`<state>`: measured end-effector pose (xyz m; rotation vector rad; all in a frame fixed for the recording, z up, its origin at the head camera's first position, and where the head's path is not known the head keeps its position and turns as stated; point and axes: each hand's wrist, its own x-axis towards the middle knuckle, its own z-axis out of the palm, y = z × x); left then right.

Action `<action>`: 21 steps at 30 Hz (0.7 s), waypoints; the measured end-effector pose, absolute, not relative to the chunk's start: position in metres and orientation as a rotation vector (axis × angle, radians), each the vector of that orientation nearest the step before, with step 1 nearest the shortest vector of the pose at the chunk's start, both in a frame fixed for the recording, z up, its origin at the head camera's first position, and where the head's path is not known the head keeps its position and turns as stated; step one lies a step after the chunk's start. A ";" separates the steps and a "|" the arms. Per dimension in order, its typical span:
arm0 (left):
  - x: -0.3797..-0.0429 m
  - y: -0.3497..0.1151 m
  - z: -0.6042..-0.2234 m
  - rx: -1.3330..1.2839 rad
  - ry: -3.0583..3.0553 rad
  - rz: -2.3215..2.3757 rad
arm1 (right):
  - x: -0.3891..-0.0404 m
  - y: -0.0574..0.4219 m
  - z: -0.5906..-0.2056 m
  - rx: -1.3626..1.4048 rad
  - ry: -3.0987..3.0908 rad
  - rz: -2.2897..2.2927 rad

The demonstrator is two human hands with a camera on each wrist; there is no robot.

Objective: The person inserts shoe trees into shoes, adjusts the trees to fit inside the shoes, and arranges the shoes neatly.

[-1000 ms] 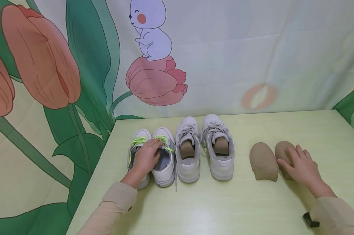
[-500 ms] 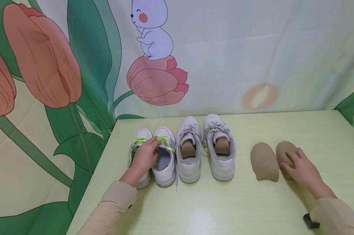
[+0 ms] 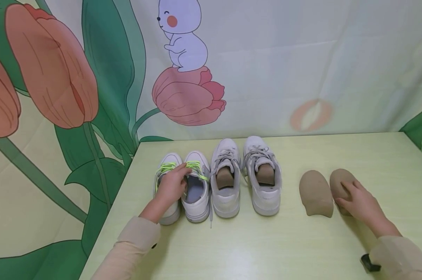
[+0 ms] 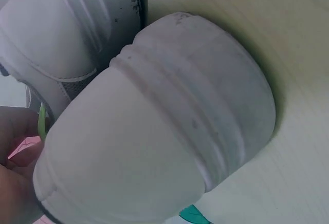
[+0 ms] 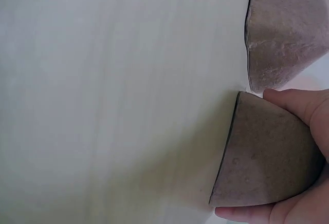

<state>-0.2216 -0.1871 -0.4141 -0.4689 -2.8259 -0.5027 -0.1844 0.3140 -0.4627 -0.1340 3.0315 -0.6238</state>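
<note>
My left hand [image 3: 172, 182] reaches over a white sneaker [image 3: 168, 214] and pinches the tongue area of the green-laced sneaker [image 3: 195, 210] beside it. In the left wrist view, its finger and thumb are partly hidden behind a sneaker heel [image 4: 123, 147], close to a green lace [image 4: 41, 121]. My right hand [image 3: 363, 204] grips a brown moulded-pulp shoe insert [image 3: 341, 184] between thumb and fingers. The right wrist view has the thumb on one side of that shoe insert [image 5: 267, 157] and the fingers on the other. A second shoe insert [image 3: 316, 192] lies just left of it.
Two white sneakers with grey laces, one [image 3: 225, 204] and another [image 3: 266, 204], stand right of the green-laced pair, each with a brown insert in its toe. All rest on a pale yellow table [image 3: 253, 249]. A printed cloth [image 3: 260, 70] hangs behind.
The right hand's spread fingers have closed round the right-hand shoe insert. The left hand's fingers have drawn in slightly at the green-laced sneaker. The shoes stay in place.
</note>
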 end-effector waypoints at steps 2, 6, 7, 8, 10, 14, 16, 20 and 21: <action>-0.221 -0.188 -0.413 -0.467 -2.841 -0.505 | -0.184 0.314 -0.462 -0.138 3.033 -0.624; -0.220 -0.191 -0.411 -0.496 -2.850 -0.501 | -0.184 0.313 -0.461 -0.139 3.034 -0.615; -0.220 -0.192 -0.411 -0.509 -2.844 -0.499 | -0.184 0.313 -0.461 -0.136 3.032 -0.617; -0.220 -0.193 -0.411 -0.527 -2.836 -0.495 | -0.184 0.313 -0.461 -0.135 3.032 -0.617; -0.219 -0.194 -0.411 -0.562 -2.813 -0.479 | -0.184 0.313 -0.460 -0.134 3.031 -0.616; -0.219 -0.196 -0.412 -0.621 -2.786 -0.468 | -0.183 0.314 -0.459 -0.138 3.048 -0.610; -0.218 -0.197 -0.412 -0.645 -2.779 -0.469 | -0.183 0.314 -0.458 -0.136 3.058 -0.612; -0.219 -0.200 -0.413 -0.664 -2.795 -0.467 | -0.183 0.314 -0.455 -0.132 3.069 -0.628; -0.218 -0.201 -0.413 -0.662 -2.802 -0.462 | -0.183 0.314 -0.455 -0.131 3.072 -0.632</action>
